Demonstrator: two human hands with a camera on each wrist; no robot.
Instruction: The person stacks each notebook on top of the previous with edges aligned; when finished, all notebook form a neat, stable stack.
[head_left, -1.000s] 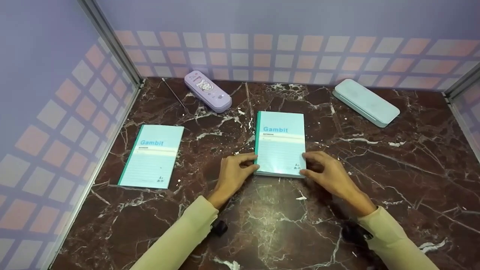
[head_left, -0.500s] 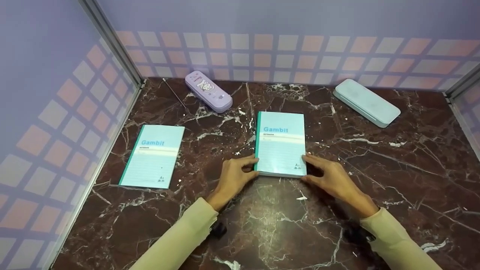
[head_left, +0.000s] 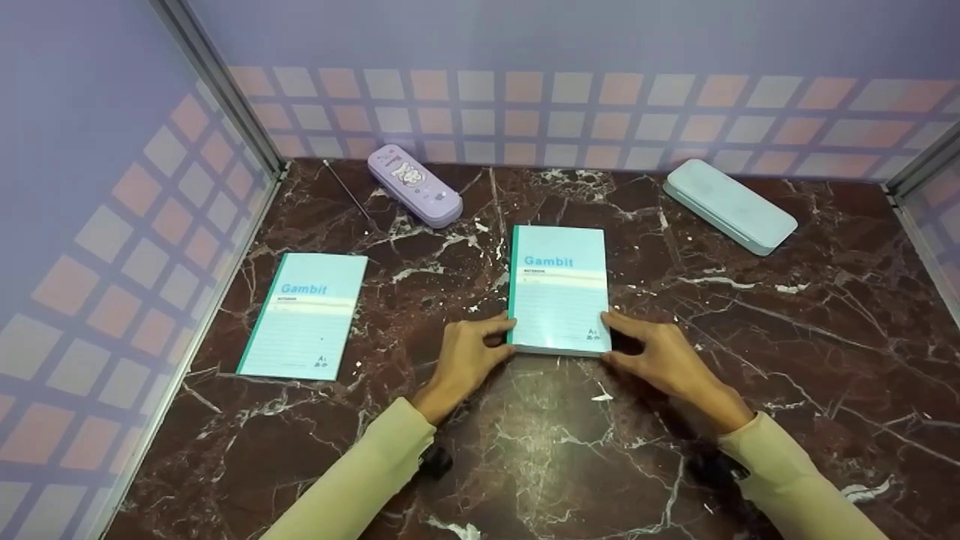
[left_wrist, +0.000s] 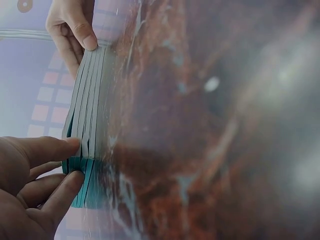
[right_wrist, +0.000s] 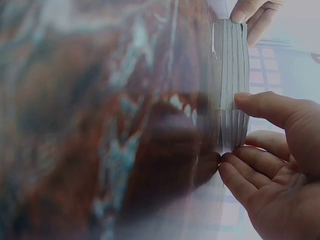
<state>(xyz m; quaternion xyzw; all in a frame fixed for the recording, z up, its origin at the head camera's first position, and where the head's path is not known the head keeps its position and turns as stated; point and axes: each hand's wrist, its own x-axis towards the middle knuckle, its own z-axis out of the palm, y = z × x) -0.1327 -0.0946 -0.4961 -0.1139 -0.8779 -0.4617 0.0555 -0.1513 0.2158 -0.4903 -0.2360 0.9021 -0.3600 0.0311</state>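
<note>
Stack: pale turquoise paper notebooks with green spines [head_left: 559, 289], piled flat mid-table on the dark red marble tabletop [head_left: 750, 352], several thin books deep in the wrist views.
Left hand [head_left: 466, 356]: thumb and curled fingers pinch the stack's near-left corner at the spine.
Right hand [head_left: 656, 356]: thumb on top, fingers at the edge, pinching the near-right corner.
Change: over the last second both hands have barely shifted; the stack keeps its place, edges squared.
Nearby: single matching turquoise notebook [head_left: 306, 313] well apart to the left; lilac pencil case [head_left: 415, 184] and mint pencil case [head_left: 729, 205] along the back wall.
</note>
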